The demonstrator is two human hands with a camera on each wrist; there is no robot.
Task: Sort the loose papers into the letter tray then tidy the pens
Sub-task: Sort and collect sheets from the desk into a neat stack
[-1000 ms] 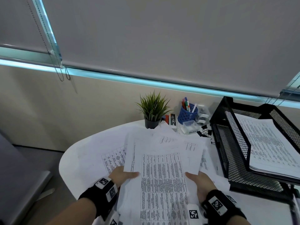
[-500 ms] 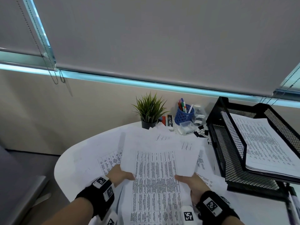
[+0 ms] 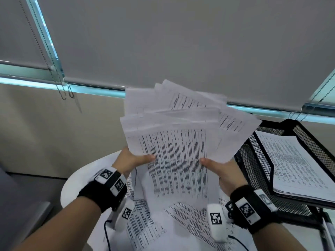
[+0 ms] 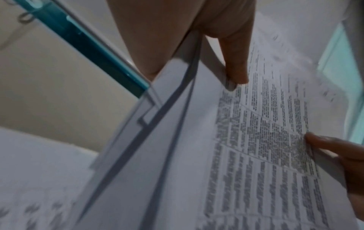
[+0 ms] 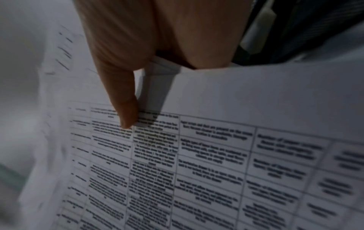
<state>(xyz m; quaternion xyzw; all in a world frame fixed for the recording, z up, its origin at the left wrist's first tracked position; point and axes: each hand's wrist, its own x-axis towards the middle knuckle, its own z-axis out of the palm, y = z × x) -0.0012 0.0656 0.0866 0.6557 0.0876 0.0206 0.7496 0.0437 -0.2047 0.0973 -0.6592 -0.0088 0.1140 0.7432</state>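
I hold a fanned stack of printed papers (image 3: 174, 142) upright above the white table (image 3: 72, 187). My left hand (image 3: 134, 159) grips the stack's left edge, thumb on the front sheet. My right hand (image 3: 220, 166) grips its right edge the same way. In the left wrist view my left thumb (image 4: 234, 65) presses on the papers (image 4: 246, 132). In the right wrist view my right thumb (image 5: 122, 96) presses on the top sheet (image 5: 216, 155). More loose sheets (image 3: 181, 223) lie on the table under my wrists. The black mesh letter tray (image 3: 253, 160) stands at the right and holds a pile of papers (image 3: 293, 160). The pens are hidden behind the lifted stack.
A grey roller blind (image 3: 181, 42) with bead chains (image 3: 58, 78) hangs behind the table. A beige wall (image 3: 54, 124) runs below it. A grey seat (image 3: 18, 205) sits at the lower left. Thin black cables (image 3: 107, 236) trail from my wrist cameras over the table.
Both hands have lifted the stack of papers off the table and tipped it upright. It now hides the plant and the blue pen cup behind it.
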